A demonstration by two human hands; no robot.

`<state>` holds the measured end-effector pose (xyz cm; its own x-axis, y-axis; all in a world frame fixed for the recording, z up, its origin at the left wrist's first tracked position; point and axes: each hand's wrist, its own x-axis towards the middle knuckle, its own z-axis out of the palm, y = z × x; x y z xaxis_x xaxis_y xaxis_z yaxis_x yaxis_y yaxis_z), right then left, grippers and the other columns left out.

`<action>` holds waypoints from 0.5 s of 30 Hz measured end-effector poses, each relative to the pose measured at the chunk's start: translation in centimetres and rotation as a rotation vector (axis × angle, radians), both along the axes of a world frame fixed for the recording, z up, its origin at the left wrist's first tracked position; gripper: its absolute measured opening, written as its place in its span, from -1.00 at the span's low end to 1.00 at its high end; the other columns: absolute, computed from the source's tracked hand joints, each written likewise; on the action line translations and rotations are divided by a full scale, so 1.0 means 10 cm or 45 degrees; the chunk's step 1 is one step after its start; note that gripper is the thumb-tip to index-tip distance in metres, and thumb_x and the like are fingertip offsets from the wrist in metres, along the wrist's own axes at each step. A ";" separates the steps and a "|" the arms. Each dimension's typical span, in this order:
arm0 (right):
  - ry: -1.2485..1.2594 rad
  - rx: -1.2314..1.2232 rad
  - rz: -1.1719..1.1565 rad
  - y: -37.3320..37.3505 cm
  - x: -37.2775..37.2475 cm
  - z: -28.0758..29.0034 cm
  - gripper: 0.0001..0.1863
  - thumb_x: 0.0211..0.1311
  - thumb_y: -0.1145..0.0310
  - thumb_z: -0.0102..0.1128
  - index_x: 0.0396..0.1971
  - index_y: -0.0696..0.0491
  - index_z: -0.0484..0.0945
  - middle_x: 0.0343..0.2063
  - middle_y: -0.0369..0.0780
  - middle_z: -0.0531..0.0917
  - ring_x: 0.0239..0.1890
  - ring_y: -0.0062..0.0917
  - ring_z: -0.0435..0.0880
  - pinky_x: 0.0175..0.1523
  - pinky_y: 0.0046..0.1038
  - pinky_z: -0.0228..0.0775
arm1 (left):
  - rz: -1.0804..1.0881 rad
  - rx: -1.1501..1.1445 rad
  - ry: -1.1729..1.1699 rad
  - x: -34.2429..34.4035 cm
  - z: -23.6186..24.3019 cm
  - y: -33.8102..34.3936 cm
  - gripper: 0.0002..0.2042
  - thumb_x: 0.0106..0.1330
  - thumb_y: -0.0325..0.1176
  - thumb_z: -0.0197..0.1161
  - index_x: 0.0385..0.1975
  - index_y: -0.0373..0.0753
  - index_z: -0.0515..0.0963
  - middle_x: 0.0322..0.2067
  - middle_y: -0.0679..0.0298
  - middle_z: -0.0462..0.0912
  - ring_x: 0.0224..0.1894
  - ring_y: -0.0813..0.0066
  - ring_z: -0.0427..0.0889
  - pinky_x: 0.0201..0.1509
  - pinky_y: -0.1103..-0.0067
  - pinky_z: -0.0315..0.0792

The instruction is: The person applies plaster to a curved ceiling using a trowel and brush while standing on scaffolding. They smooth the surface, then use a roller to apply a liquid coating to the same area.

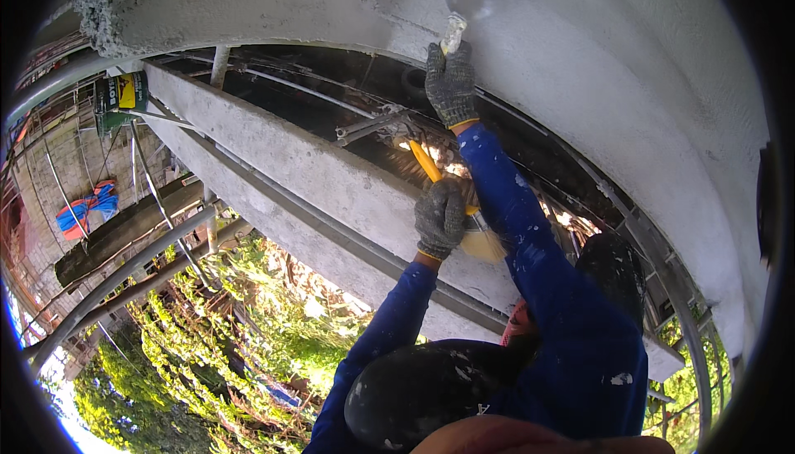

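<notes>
Far left, I see a green bucket (108, 110), its contents hidden from me; at center, the left hand (440, 218) grips a yellow-handled brush (426, 161), handle slanting up-left, while the right hand (451, 85) clasps a scraper (455, 31) jutting beyond the fist, blade pointing away from the wearer over gray concrete (596, 81).

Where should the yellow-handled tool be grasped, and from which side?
Probably best by the free end of its yellow handle, coming from the picture's upper left. That slim end juts clear of the left hand, which wraps the handle, while the broad pale head appears close beside the right sleeve.
</notes>
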<state>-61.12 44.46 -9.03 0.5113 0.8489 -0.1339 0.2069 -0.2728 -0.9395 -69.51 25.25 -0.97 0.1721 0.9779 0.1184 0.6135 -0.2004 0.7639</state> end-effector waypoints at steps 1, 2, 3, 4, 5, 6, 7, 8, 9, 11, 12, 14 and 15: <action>-0.008 0.125 -0.093 -0.01 0.01 -0.06 -0.55 0.37 0.09 0.07 -0.09 0.24 0.40 -0.29 0.17 0.62 -0.21 0.15 0.61 -0.12 0.01 0.46 | -0.006 -0.008 -0.001 0.01 -0.01 -0.01 -0.80 0.30 -0.34 0.07 -0.31 -0.35 0.55 -0.34 0.00 0.61 -0.31 -0.02 0.63 -0.23 0.28 0.51; -0.015 0.252 -0.184 -0.02 0.00 -0.11 -0.54 0.37 0.08 0.07 -0.09 0.25 0.40 -0.31 0.17 0.62 -0.22 0.16 0.61 -0.12 0.01 0.46 | -0.010 -0.016 -0.002 0.01 -0.02 -0.02 -0.80 0.30 -0.36 0.07 -0.28 -0.35 0.56 -0.29 0.00 0.62 -0.27 -0.01 0.64 -0.18 0.28 0.53; -0.021 0.379 -0.274 -0.01 0.00 -0.17 -0.54 0.37 0.08 0.07 -0.09 0.25 0.40 -0.32 0.18 0.62 -0.23 0.16 0.61 -0.11 0.02 0.45 | -0.014 -0.023 -0.002 0.01 -0.03 -0.02 -0.80 0.29 -0.38 0.08 -0.25 -0.36 0.57 -0.23 -0.01 0.63 -0.24 -0.01 0.65 -0.14 0.29 0.54; -0.125 0.152 -0.075 0.01 -0.02 -0.17 -0.52 0.36 0.08 0.08 -0.06 0.26 0.38 -0.34 0.16 0.63 -0.27 0.15 0.62 -0.13 0.04 0.45 | -0.092 0.119 0.155 -0.02 -0.03 -0.02 -0.80 0.29 -0.37 0.09 -0.26 -0.36 0.58 -0.23 0.00 0.64 -0.24 0.01 0.66 -0.15 0.29 0.54; -0.630 0.224 -0.024 0.16 -0.05 -0.29 -0.53 0.37 0.08 0.07 -0.07 0.25 0.37 -0.43 0.11 0.64 -0.39 0.14 0.63 -0.24 0.04 0.46 | -0.099 0.090 0.117 0.01 -0.03 0.00 -0.80 0.29 -0.37 0.10 -0.26 -0.35 0.58 -0.24 0.01 0.63 -0.24 0.01 0.66 -0.15 0.28 0.55; -0.500 0.063 0.059 0.13 -0.03 -0.42 -0.54 0.38 0.09 0.08 -0.08 0.25 0.38 -0.39 0.13 0.64 -0.35 0.14 0.63 -0.24 0.01 0.47 | -0.107 0.061 0.078 0.05 -0.02 0.01 -0.80 0.28 -0.37 0.11 -0.26 -0.35 0.58 -0.24 0.01 0.63 -0.23 0.01 0.66 -0.15 0.27 0.55; -0.351 -0.086 0.164 0.09 -0.06 -0.29 -0.55 0.38 0.10 0.08 -0.08 0.25 0.39 -0.34 0.15 0.63 -0.31 0.13 0.63 -0.24 -0.02 0.47 | -0.090 0.036 0.058 0.03 -0.02 0.01 -0.81 0.27 -0.37 0.12 -0.26 -0.34 0.59 -0.24 0.02 0.63 -0.22 0.02 0.66 -0.15 0.26 0.55; -0.289 0.010 0.079 0.06 -0.13 -0.27 -0.57 0.38 0.12 0.09 -0.08 0.24 0.38 -0.34 0.15 0.63 -0.31 0.12 0.63 -0.24 -0.04 0.47 | -0.078 0.039 0.071 0.00 -0.03 0.01 -0.81 0.26 -0.37 0.12 -0.26 -0.34 0.59 -0.24 0.02 0.63 -0.23 0.02 0.66 -0.16 0.26 0.55; -0.226 0.105 -0.006 0.04 -0.18 -0.22 -0.58 0.38 0.13 0.09 -0.08 0.23 0.38 -0.34 0.14 0.63 -0.31 0.11 0.64 -0.25 -0.05 0.47 | -0.067 0.042 0.084 -0.03 -0.04 0.02 -0.81 0.26 -0.38 0.12 -0.26 -0.33 0.59 -0.24 0.03 0.63 -0.23 0.02 0.66 -0.16 0.26 0.55; -0.052 0.289 -0.171 0.02 -0.18 -0.26 -0.60 0.38 0.16 0.10 -0.08 0.23 0.38 -0.34 0.14 0.63 -0.30 0.10 0.64 -0.25 -0.06 0.47 | -0.043 0.031 0.037 -0.02 -0.04 0.04 -0.82 0.26 -0.38 0.12 -0.27 -0.32 0.59 -0.24 0.05 0.64 -0.23 0.03 0.66 -0.17 0.26 0.55; 0.074 0.378 -0.235 0.01 -0.14 -0.29 -0.61 0.38 0.17 0.10 -0.08 0.23 0.38 -0.33 0.14 0.63 -0.29 0.09 0.64 -0.25 -0.06 0.47 | -0.015 0.017 -0.006 0.00 -0.03 0.01 -0.82 0.26 -0.38 0.12 -0.27 -0.31 0.59 -0.24 0.06 0.64 -0.22 0.04 0.66 -0.17 0.26 0.55; 0.131 0.385 -0.274 0.03 -0.12 -0.28 -0.62 0.38 0.16 0.10 -0.10 0.22 0.40 -0.32 0.15 0.63 -0.28 0.07 0.65 -0.25 -0.05 0.46 | -0.018 0.040 -0.003 0.02 0.00 -0.03 -0.83 0.28 -0.38 0.10 -0.27 -0.30 0.59 -0.23 0.07 0.64 -0.23 0.05 0.67 -0.16 0.27 0.55; -0.223 -0.005 0.052 0.10 -0.06 -0.29 -0.60 0.37 0.16 0.10 -0.09 0.22 0.38 -0.23 0.18 0.62 -0.21 0.07 0.64 -0.20 -0.04 0.47 | -0.053 0.090 0.040 0.01 0.00 -0.02 -0.83 0.28 -0.39 0.10 -0.27 -0.29 0.59 -0.23 0.07 0.65 -0.23 0.05 0.67 -0.16 0.28 0.56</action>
<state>-61.72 45.45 -11.91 0.4924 0.8690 -0.0496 0.3781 -0.2649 -0.8871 -69.42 25.09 -0.95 0.2173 0.9592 0.1806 0.6269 -0.2790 0.7274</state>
